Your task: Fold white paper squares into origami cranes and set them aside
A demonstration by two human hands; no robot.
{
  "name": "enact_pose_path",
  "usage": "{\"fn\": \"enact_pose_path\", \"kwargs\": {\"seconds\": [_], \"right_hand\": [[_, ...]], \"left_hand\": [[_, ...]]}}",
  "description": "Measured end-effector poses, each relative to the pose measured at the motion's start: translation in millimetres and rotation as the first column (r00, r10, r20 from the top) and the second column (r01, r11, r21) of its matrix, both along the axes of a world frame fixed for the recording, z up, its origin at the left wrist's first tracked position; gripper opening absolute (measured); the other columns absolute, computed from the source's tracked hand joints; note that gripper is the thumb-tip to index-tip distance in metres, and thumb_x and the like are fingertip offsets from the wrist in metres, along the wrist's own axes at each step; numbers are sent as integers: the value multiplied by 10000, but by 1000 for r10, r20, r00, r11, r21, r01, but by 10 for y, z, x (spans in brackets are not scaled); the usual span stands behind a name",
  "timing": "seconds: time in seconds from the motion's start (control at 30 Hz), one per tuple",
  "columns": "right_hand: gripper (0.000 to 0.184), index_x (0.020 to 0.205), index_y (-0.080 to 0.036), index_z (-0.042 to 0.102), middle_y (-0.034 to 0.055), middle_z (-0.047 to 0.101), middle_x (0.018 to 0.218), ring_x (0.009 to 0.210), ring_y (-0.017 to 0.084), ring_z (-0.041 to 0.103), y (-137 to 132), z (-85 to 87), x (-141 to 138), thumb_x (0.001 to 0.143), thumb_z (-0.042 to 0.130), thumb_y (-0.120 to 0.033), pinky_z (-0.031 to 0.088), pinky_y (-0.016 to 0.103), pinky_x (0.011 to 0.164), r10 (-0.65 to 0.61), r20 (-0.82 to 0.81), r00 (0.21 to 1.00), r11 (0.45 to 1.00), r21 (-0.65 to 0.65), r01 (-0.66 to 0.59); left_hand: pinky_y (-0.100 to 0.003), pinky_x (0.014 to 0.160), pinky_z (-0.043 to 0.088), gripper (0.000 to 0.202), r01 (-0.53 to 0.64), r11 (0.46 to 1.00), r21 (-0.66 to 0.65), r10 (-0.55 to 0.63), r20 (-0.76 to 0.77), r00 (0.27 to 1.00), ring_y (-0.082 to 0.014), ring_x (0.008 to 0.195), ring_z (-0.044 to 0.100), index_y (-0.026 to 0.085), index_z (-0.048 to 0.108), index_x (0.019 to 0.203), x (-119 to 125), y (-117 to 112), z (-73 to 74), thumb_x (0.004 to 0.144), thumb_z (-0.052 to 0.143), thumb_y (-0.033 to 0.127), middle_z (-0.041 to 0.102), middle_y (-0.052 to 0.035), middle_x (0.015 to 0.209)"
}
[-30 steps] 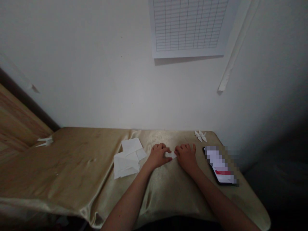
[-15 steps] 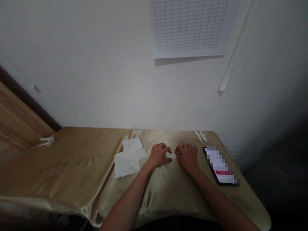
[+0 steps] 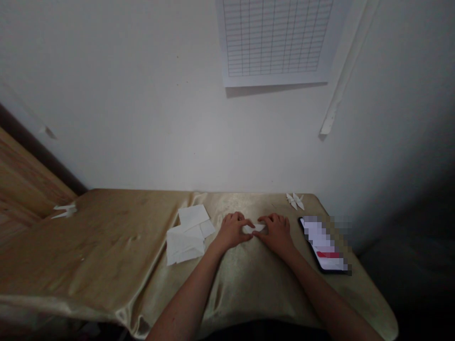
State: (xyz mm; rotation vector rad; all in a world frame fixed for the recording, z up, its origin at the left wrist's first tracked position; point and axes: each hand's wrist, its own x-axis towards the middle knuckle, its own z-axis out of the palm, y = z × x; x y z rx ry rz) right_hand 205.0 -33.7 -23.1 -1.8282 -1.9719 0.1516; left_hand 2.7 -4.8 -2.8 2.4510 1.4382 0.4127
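Observation:
A small white folded paper piece (image 3: pixel 254 228) lies on the gold satin cloth of the table (image 3: pixel 106 246), between my two hands. My left hand (image 3: pixel 232 230) rests on its left end with fingers curled and pinched on the paper. My right hand (image 3: pixel 277 231) presses on its right end, fingers bent down over it. Most of the paper is hidden under my fingers.
A loose stack of white paper sheets (image 3: pixel 188 234) lies left of my hands. A phone (image 3: pixel 323 244) with a lit screen lies to the right. Folded white paper figures (image 3: pixel 295 201) sit at the table's back right; another (image 3: pixel 64 210) is at the far left. A grid chart (image 3: pixel 275 40) hangs on the wall.
My right hand's fingers have shifted slightly along the paper, showing a bit more of it between my hands. The view has moved a little; the hands stay in place.

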Motion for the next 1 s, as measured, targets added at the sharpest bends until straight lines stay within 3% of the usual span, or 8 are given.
{"fn": "enact_pose_path", "kwargs": {"seconds": [0.17,0.5,1.0], "right_hand": [[274,1173,-302,725,76,662,1199,1185,276,545,84,-36,60,915,674,-379,312,435,1074,19,-37,999,999,-47,-21],[274,1122,-283,745,34,730,1129,1131,233,576,163,-18,212,927,576,-193,348,353,1036,77,-104,992,994,-70,-84],[262,1022,-258,765,43,734,1108,1132,231,589,152,57,217,928,537,-172,363,360,1028,75,-87,993,997,-22,-78]], "left_hand": [[-429,1081,399,362,-16,999,-29,16,-7,1000,-270,1164,536,381,774,1137,4,6,21,784,848,414,582,-39,1206],[-436,1082,392,366,-19,999,-42,18,-9,1000,-275,1165,536,374,774,1139,20,-20,49,782,848,395,578,-43,1203],[-518,1096,318,354,14,1000,20,-14,-14,1000,-284,1153,489,364,745,1172,124,-90,1,846,794,493,563,-55,1182]]}}
